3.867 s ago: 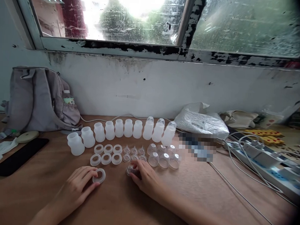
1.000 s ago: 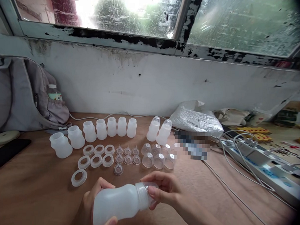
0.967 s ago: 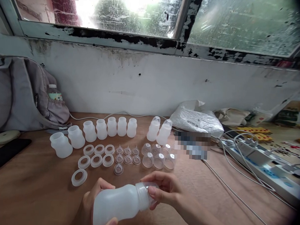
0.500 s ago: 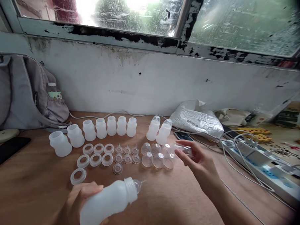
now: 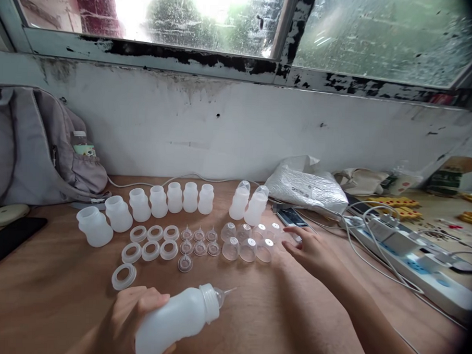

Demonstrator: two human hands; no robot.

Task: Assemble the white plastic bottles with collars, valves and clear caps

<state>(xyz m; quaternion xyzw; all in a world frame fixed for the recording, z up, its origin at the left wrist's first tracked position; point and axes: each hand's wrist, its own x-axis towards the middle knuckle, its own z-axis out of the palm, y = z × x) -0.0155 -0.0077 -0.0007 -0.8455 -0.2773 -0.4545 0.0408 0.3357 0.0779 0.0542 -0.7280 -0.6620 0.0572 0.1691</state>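
The left hand (image 5: 138, 311) is gripping a frosted feeding bottle (image 5: 178, 318) over the near tabletop (image 5: 256, 326), its long axis slanting rightward to the clear nipple (image 5: 220, 297). The right hand (image 5: 310, 250), nearer the transparent dome caps (image 5: 248, 251), is hanging just beside them, spread, apparently holding nothing.

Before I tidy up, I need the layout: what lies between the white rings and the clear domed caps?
Seven clear nipples lie between the rings and the caps, in the head view.
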